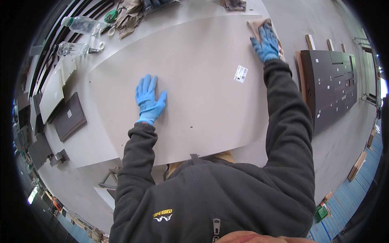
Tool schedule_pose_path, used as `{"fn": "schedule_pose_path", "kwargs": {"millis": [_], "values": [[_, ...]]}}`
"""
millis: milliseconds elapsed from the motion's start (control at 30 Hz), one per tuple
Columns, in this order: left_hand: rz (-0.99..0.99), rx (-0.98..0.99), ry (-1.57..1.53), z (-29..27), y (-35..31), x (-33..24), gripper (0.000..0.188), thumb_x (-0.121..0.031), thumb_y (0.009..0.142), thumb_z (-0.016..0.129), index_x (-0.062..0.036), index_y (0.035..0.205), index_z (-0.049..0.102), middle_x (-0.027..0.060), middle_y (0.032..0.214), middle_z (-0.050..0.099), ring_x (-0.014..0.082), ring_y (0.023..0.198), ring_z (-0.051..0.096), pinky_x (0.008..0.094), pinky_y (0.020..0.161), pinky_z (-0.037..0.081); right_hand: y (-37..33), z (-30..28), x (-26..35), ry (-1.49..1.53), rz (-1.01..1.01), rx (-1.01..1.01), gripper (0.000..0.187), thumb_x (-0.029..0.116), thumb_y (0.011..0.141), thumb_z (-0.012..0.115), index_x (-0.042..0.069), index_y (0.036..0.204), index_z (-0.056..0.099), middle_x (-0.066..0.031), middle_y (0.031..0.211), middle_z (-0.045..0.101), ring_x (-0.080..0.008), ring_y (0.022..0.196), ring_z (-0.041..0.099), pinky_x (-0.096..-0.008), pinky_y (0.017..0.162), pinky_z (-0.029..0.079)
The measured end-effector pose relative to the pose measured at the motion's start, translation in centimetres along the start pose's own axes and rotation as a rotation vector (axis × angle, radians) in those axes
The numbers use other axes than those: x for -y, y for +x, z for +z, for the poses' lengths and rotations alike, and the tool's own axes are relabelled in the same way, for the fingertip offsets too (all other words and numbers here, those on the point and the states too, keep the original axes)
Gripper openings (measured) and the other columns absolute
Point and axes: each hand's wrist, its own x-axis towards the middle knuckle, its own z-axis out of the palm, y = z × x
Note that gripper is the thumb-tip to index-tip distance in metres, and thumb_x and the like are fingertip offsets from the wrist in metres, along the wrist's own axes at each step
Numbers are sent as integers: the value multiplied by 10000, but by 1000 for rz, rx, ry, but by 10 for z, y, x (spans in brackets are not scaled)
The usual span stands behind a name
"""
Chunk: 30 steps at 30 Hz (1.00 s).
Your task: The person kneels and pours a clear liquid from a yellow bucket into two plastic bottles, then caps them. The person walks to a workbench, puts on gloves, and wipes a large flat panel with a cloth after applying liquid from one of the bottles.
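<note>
A large pale beige panel lies flat in front of me, with a white printed label stuck toward its right side. My left hand, in a blue glove, rests open on the panel's left half, fingers spread and holding nothing. At the far right corner my right hand, gloved in blue too, holds a beige-brown cloth against the panel's surface. Cloth shows beyond the fingertips and along the hand's right side. The palm hides the rest of it.
Two clear plastic bottles lie at the far left near a crumpled brown cloth and a green tape measure. Dark panels sit at the left. On the right stands a stack of dark brown panels.
</note>
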Motion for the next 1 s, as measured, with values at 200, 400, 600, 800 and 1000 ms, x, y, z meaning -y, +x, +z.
{"fn": "schedule_pose_path", "kwargs": {"millis": [200,400,600,800,1000], "values": [[-26,16,-51,0,5,-3,738,-290,850,764,-140,1533,526,167,1619,440,397,1516,353,539,1249,238,45,-24,52,-52,-55,274,940,694,930,597,35,1572,409,-238,1687,283,-384,1585,238,-517,1300,162],[-74,32,-99,-2,7,-9,730,-239,841,768,-140,1526,536,161,1622,440,390,1523,347,529,1251,243,74,-22,36,91,-83,142,909,683,937,591,41,1560,427,-219,1669,329,-378,1575,259,-479,1290,216],[-97,31,-96,-2,6,-10,726,-228,839,768,-136,1521,537,163,1620,441,395,1528,339,535,1254,240,51,8,20,46,-58,31,992,762,946,481,35,1611,365,-231,1710,244,-404,1601,176,-496,1311,106],[-90,17,-101,-3,9,-12,725,-234,842,766,-142,1523,536,161,1629,430,404,1531,332,553,1255,227,2,-26,70,166,-21,78,906,682,941,557,33,1558,417,-238,1700,262,-429,1590,204,-567,1292,124],[-103,42,-55,-3,9,-11,713,-176,846,755,-129,1523,536,160,1624,437,400,1531,330,522,1245,278,20,-47,110,198,-350,372,782,552,906,671,55,1485,503,-197,1676,334,-361,1582,264,-524,1297,153]]}}
